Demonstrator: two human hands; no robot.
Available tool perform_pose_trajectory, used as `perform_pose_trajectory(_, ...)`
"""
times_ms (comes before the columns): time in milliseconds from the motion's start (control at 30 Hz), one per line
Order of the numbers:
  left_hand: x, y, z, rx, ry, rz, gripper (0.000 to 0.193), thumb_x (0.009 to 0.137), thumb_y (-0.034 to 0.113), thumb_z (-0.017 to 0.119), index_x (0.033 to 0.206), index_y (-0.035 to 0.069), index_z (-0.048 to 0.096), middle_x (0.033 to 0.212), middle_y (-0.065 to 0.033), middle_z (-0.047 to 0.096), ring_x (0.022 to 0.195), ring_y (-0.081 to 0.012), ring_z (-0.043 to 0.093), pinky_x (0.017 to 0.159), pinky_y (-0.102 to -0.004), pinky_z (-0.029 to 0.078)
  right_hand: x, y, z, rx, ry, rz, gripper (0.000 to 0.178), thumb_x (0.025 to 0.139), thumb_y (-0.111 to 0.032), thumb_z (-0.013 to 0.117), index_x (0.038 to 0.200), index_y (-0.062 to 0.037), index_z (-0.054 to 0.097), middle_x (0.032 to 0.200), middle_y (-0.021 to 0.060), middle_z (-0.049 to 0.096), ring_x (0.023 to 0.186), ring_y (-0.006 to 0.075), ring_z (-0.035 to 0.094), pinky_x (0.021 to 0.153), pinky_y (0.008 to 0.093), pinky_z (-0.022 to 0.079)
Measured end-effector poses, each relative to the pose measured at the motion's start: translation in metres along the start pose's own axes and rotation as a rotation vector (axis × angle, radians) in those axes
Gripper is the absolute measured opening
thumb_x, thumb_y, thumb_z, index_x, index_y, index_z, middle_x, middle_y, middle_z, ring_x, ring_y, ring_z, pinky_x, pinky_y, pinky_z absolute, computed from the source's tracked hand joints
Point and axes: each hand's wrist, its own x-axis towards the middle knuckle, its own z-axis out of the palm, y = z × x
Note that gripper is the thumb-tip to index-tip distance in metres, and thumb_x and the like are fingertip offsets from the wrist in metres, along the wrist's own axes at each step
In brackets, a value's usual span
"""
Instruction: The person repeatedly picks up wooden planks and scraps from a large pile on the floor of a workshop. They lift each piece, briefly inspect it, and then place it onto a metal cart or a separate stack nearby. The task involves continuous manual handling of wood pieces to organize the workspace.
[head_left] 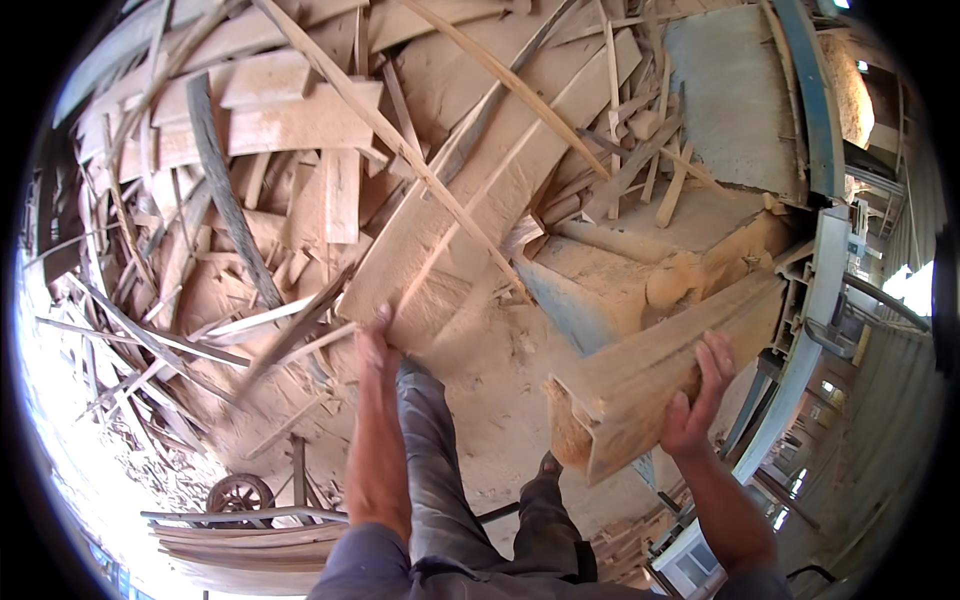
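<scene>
My left hand [376, 340] is at the lower end of a wide, dusty plank [430, 235] that slants up and away. Its fingers are partly hidden and blurred, so whether it grips anything is unclear. To the right, my right hand [700, 395] lies against a long sawdust-coated beam [630, 370], fingers spread over its face and thumb apart. The beam's near end has a folded edge with sawdust packed inside. A long thin wood strip [400, 150] crosses over the plank.
Offcuts and strips [170, 250] are heaped at left, with a dark curved stick [225, 190] among them. A dusty machine with a blue-grey panel [735, 95] stands at right. A spoked wheel [240, 495] and stacked boards [250, 550] are at lower left. Sawdust covers the floor [490, 400].
</scene>
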Motion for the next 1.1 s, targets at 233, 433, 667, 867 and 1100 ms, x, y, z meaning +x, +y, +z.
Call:
perform_pose_trajectory(233, -0.137, 0.064, 0.090, -0.122, -0.259, 0.287, 0.066, 0.084, 0.007, 0.073, 0.142, 0.006, 0.043, 0.133, -0.0133, 0.056, 0.121, -0.0314, 0.056, 0.104, -0.0476, 0.047, 0.004, -0.011, -0.011, -0.015, 0.077, 0.001, 0.051, 0.090, -0.022, 0.051, 0.134, 0.0034, 0.049, 0.137, 0.0220, 0.048, 0.132, 0.0438, 0.041, 0.114, 0.0557, 0.026)
perform_pose_trajectory(433, -0.173, 0.077, 0.140, -0.292, -0.174, 0.222, 0.052, 0.097, 0.028, 0.065, 0.137, 0.000, 0.044, 0.129, -0.0119, 0.058, 0.113, -0.0282, 0.061, 0.099, -0.0438, 0.052, -0.004, -0.019, -0.017, 0.005, 0.185, 0.026, 0.049, 0.086, -0.014, 0.054, 0.133, 0.0018, 0.050, 0.135, 0.0210, 0.050, 0.131, 0.0432, 0.041, 0.112, 0.0546, 0.028)
perform_pose_trajectory(667, -0.212, 0.043, 0.156, -0.285, -0.213, 0.205, 0.048, 0.101, 0.030, 0.057, 0.136, 0.000, 0.045, 0.129, -0.0138, 0.058, 0.117, -0.0315, 0.059, 0.100, -0.0460, 0.051, -0.134, -0.177, 0.025, 1.070, -0.095, -0.056, 0.055, 0.082, -0.007, 0.069, 0.134, -0.0050, 0.048, 0.132, 0.0185, 0.053, 0.124, 0.0360, 0.052, 0.108, 0.0458, 0.038)
perform_pose_trajectory(867, -0.236, 0.049, 0.174, -0.186, -0.308, 0.122, 0.042, 0.098, 0.023, 0.058, 0.134, 0.004, 0.049, 0.129, -0.0127, 0.059, 0.119, -0.0318, 0.058, 0.102, -0.0509, 0.048, -0.126, -0.103, 0.135, 2.444, -0.305, 1.209, 0.064, 0.099, -0.043, 0.048, 0.149, -0.0060, 0.033, 0.147, 0.0183, 0.045, 0.133, 0.0355, 0.046, 0.113, 0.0499, 0.033)
perform_pose_trajectory(1100, -0.232, 0.040, 0.151, -0.009, -0.306, 0.131, 0.039, 0.102, 0.017, 0.052, 0.139, 0.007, 0.045, 0.130, -0.0110, 0.058, 0.116, -0.0332, 0.060, 0.097, -0.0514, 0.052, -0.065, -0.100, 0.155, 2.216, 0.020, 0.705, 0.057, 0.099, -0.048, 0.043, 0.145, -0.0134, 0.044, 0.149, 0.0092, 0.046, 0.136, 0.0347, 0.042, 0.115, 0.0582, 0.026)
